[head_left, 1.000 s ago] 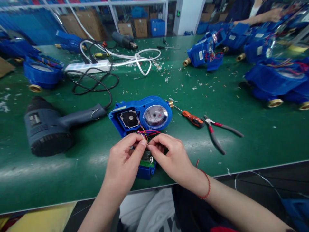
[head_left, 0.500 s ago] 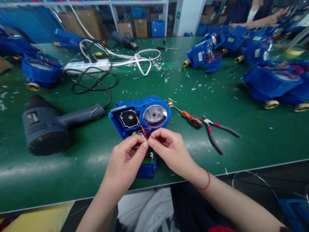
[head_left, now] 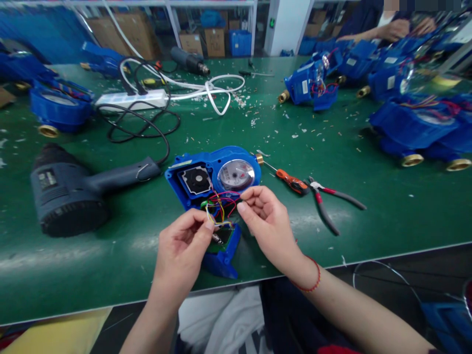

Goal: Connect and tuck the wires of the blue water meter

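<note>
In front of me lies a blue water meter (head_left: 212,160) with a round glass dial (head_left: 236,175) and an open compartment. Thin coloured wires (head_left: 222,200) run from it to a green circuit board (head_left: 229,238) in a tilted blue cover (head_left: 223,264) at the near side. My left hand (head_left: 184,241) pinches white and yellow wires between thumb and forefinger, beside the board. My right hand (head_left: 266,222) is pinched at the end of a wire, below the dial; the tip between its fingers is mostly hidden.
Right of the meter lie an orange-handled screwdriver (head_left: 292,182) and red-and-grey pliers (head_left: 324,199). A heat gun (head_left: 70,191) lies left, its cord near a white power strip (head_left: 132,101). More blue meters (head_left: 415,123) stand at right. A co-worker's hands (head_left: 400,29) show at far right.
My hands have moved apart: the left slightly down and left, the right up and right. The wires between them now spread out, and the cover has tilted. The co-worker's hands have shifted.
</note>
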### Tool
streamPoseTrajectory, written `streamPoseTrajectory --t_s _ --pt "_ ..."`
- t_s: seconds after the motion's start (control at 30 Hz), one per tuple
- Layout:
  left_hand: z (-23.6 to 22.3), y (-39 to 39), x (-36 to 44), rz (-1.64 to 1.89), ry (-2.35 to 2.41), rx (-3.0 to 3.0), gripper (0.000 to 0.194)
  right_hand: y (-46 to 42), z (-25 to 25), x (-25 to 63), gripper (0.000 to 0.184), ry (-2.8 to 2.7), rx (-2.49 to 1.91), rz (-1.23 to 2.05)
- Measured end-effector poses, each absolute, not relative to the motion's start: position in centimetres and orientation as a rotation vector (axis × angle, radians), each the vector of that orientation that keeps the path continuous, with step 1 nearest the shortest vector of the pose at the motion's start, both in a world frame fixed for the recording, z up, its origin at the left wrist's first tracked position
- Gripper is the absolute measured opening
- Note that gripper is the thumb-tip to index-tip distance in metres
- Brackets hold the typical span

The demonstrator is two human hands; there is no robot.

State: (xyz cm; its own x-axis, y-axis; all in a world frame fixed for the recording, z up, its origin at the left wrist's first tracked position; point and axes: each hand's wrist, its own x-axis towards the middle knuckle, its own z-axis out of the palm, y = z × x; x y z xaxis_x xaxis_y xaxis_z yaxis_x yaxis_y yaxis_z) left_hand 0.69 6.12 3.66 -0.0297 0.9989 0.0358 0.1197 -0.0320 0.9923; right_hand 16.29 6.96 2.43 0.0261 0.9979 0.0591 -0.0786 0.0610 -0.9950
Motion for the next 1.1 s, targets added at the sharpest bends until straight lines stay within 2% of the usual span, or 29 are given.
streamPoseTrajectory --t_s 0.1,0.33,0.53,0.73,0.93,1.1 --pt "3.8 6.3 0.7 1.159 1.267 1.329 0.013 6.7 2.8 16.2 0.024 -1.186 -1.055 1.323" --pt "4.3 6.7 1.0 1.136 1.229 1.462 0.013 7.2 3.4 15.9 0.02 -1.127 -1.016 1.482" --pt "4.0 6.3 1.1 1.163 1.242 1.449 0.015 7.1 2.9 15.7 0.018 -0.947 -1.047 1.463" --pt "2.9 5.9 0.4 1.179 1.169 1.408 0.019 7.2 2.1 15.5 0.028 -0.806 -1.074 1.427" --pt "2.2 5.5 -0.3 1.195 1.117 1.309 0.023 7.1 2.1 15.7 0.028 -0.807 -1.064 1.432" --pt "2.9 5.6 -0.2 1.192 1.183 1.338 0.018 6.9 2.7 16.0 0.031 -0.978 -1.038 1.554"
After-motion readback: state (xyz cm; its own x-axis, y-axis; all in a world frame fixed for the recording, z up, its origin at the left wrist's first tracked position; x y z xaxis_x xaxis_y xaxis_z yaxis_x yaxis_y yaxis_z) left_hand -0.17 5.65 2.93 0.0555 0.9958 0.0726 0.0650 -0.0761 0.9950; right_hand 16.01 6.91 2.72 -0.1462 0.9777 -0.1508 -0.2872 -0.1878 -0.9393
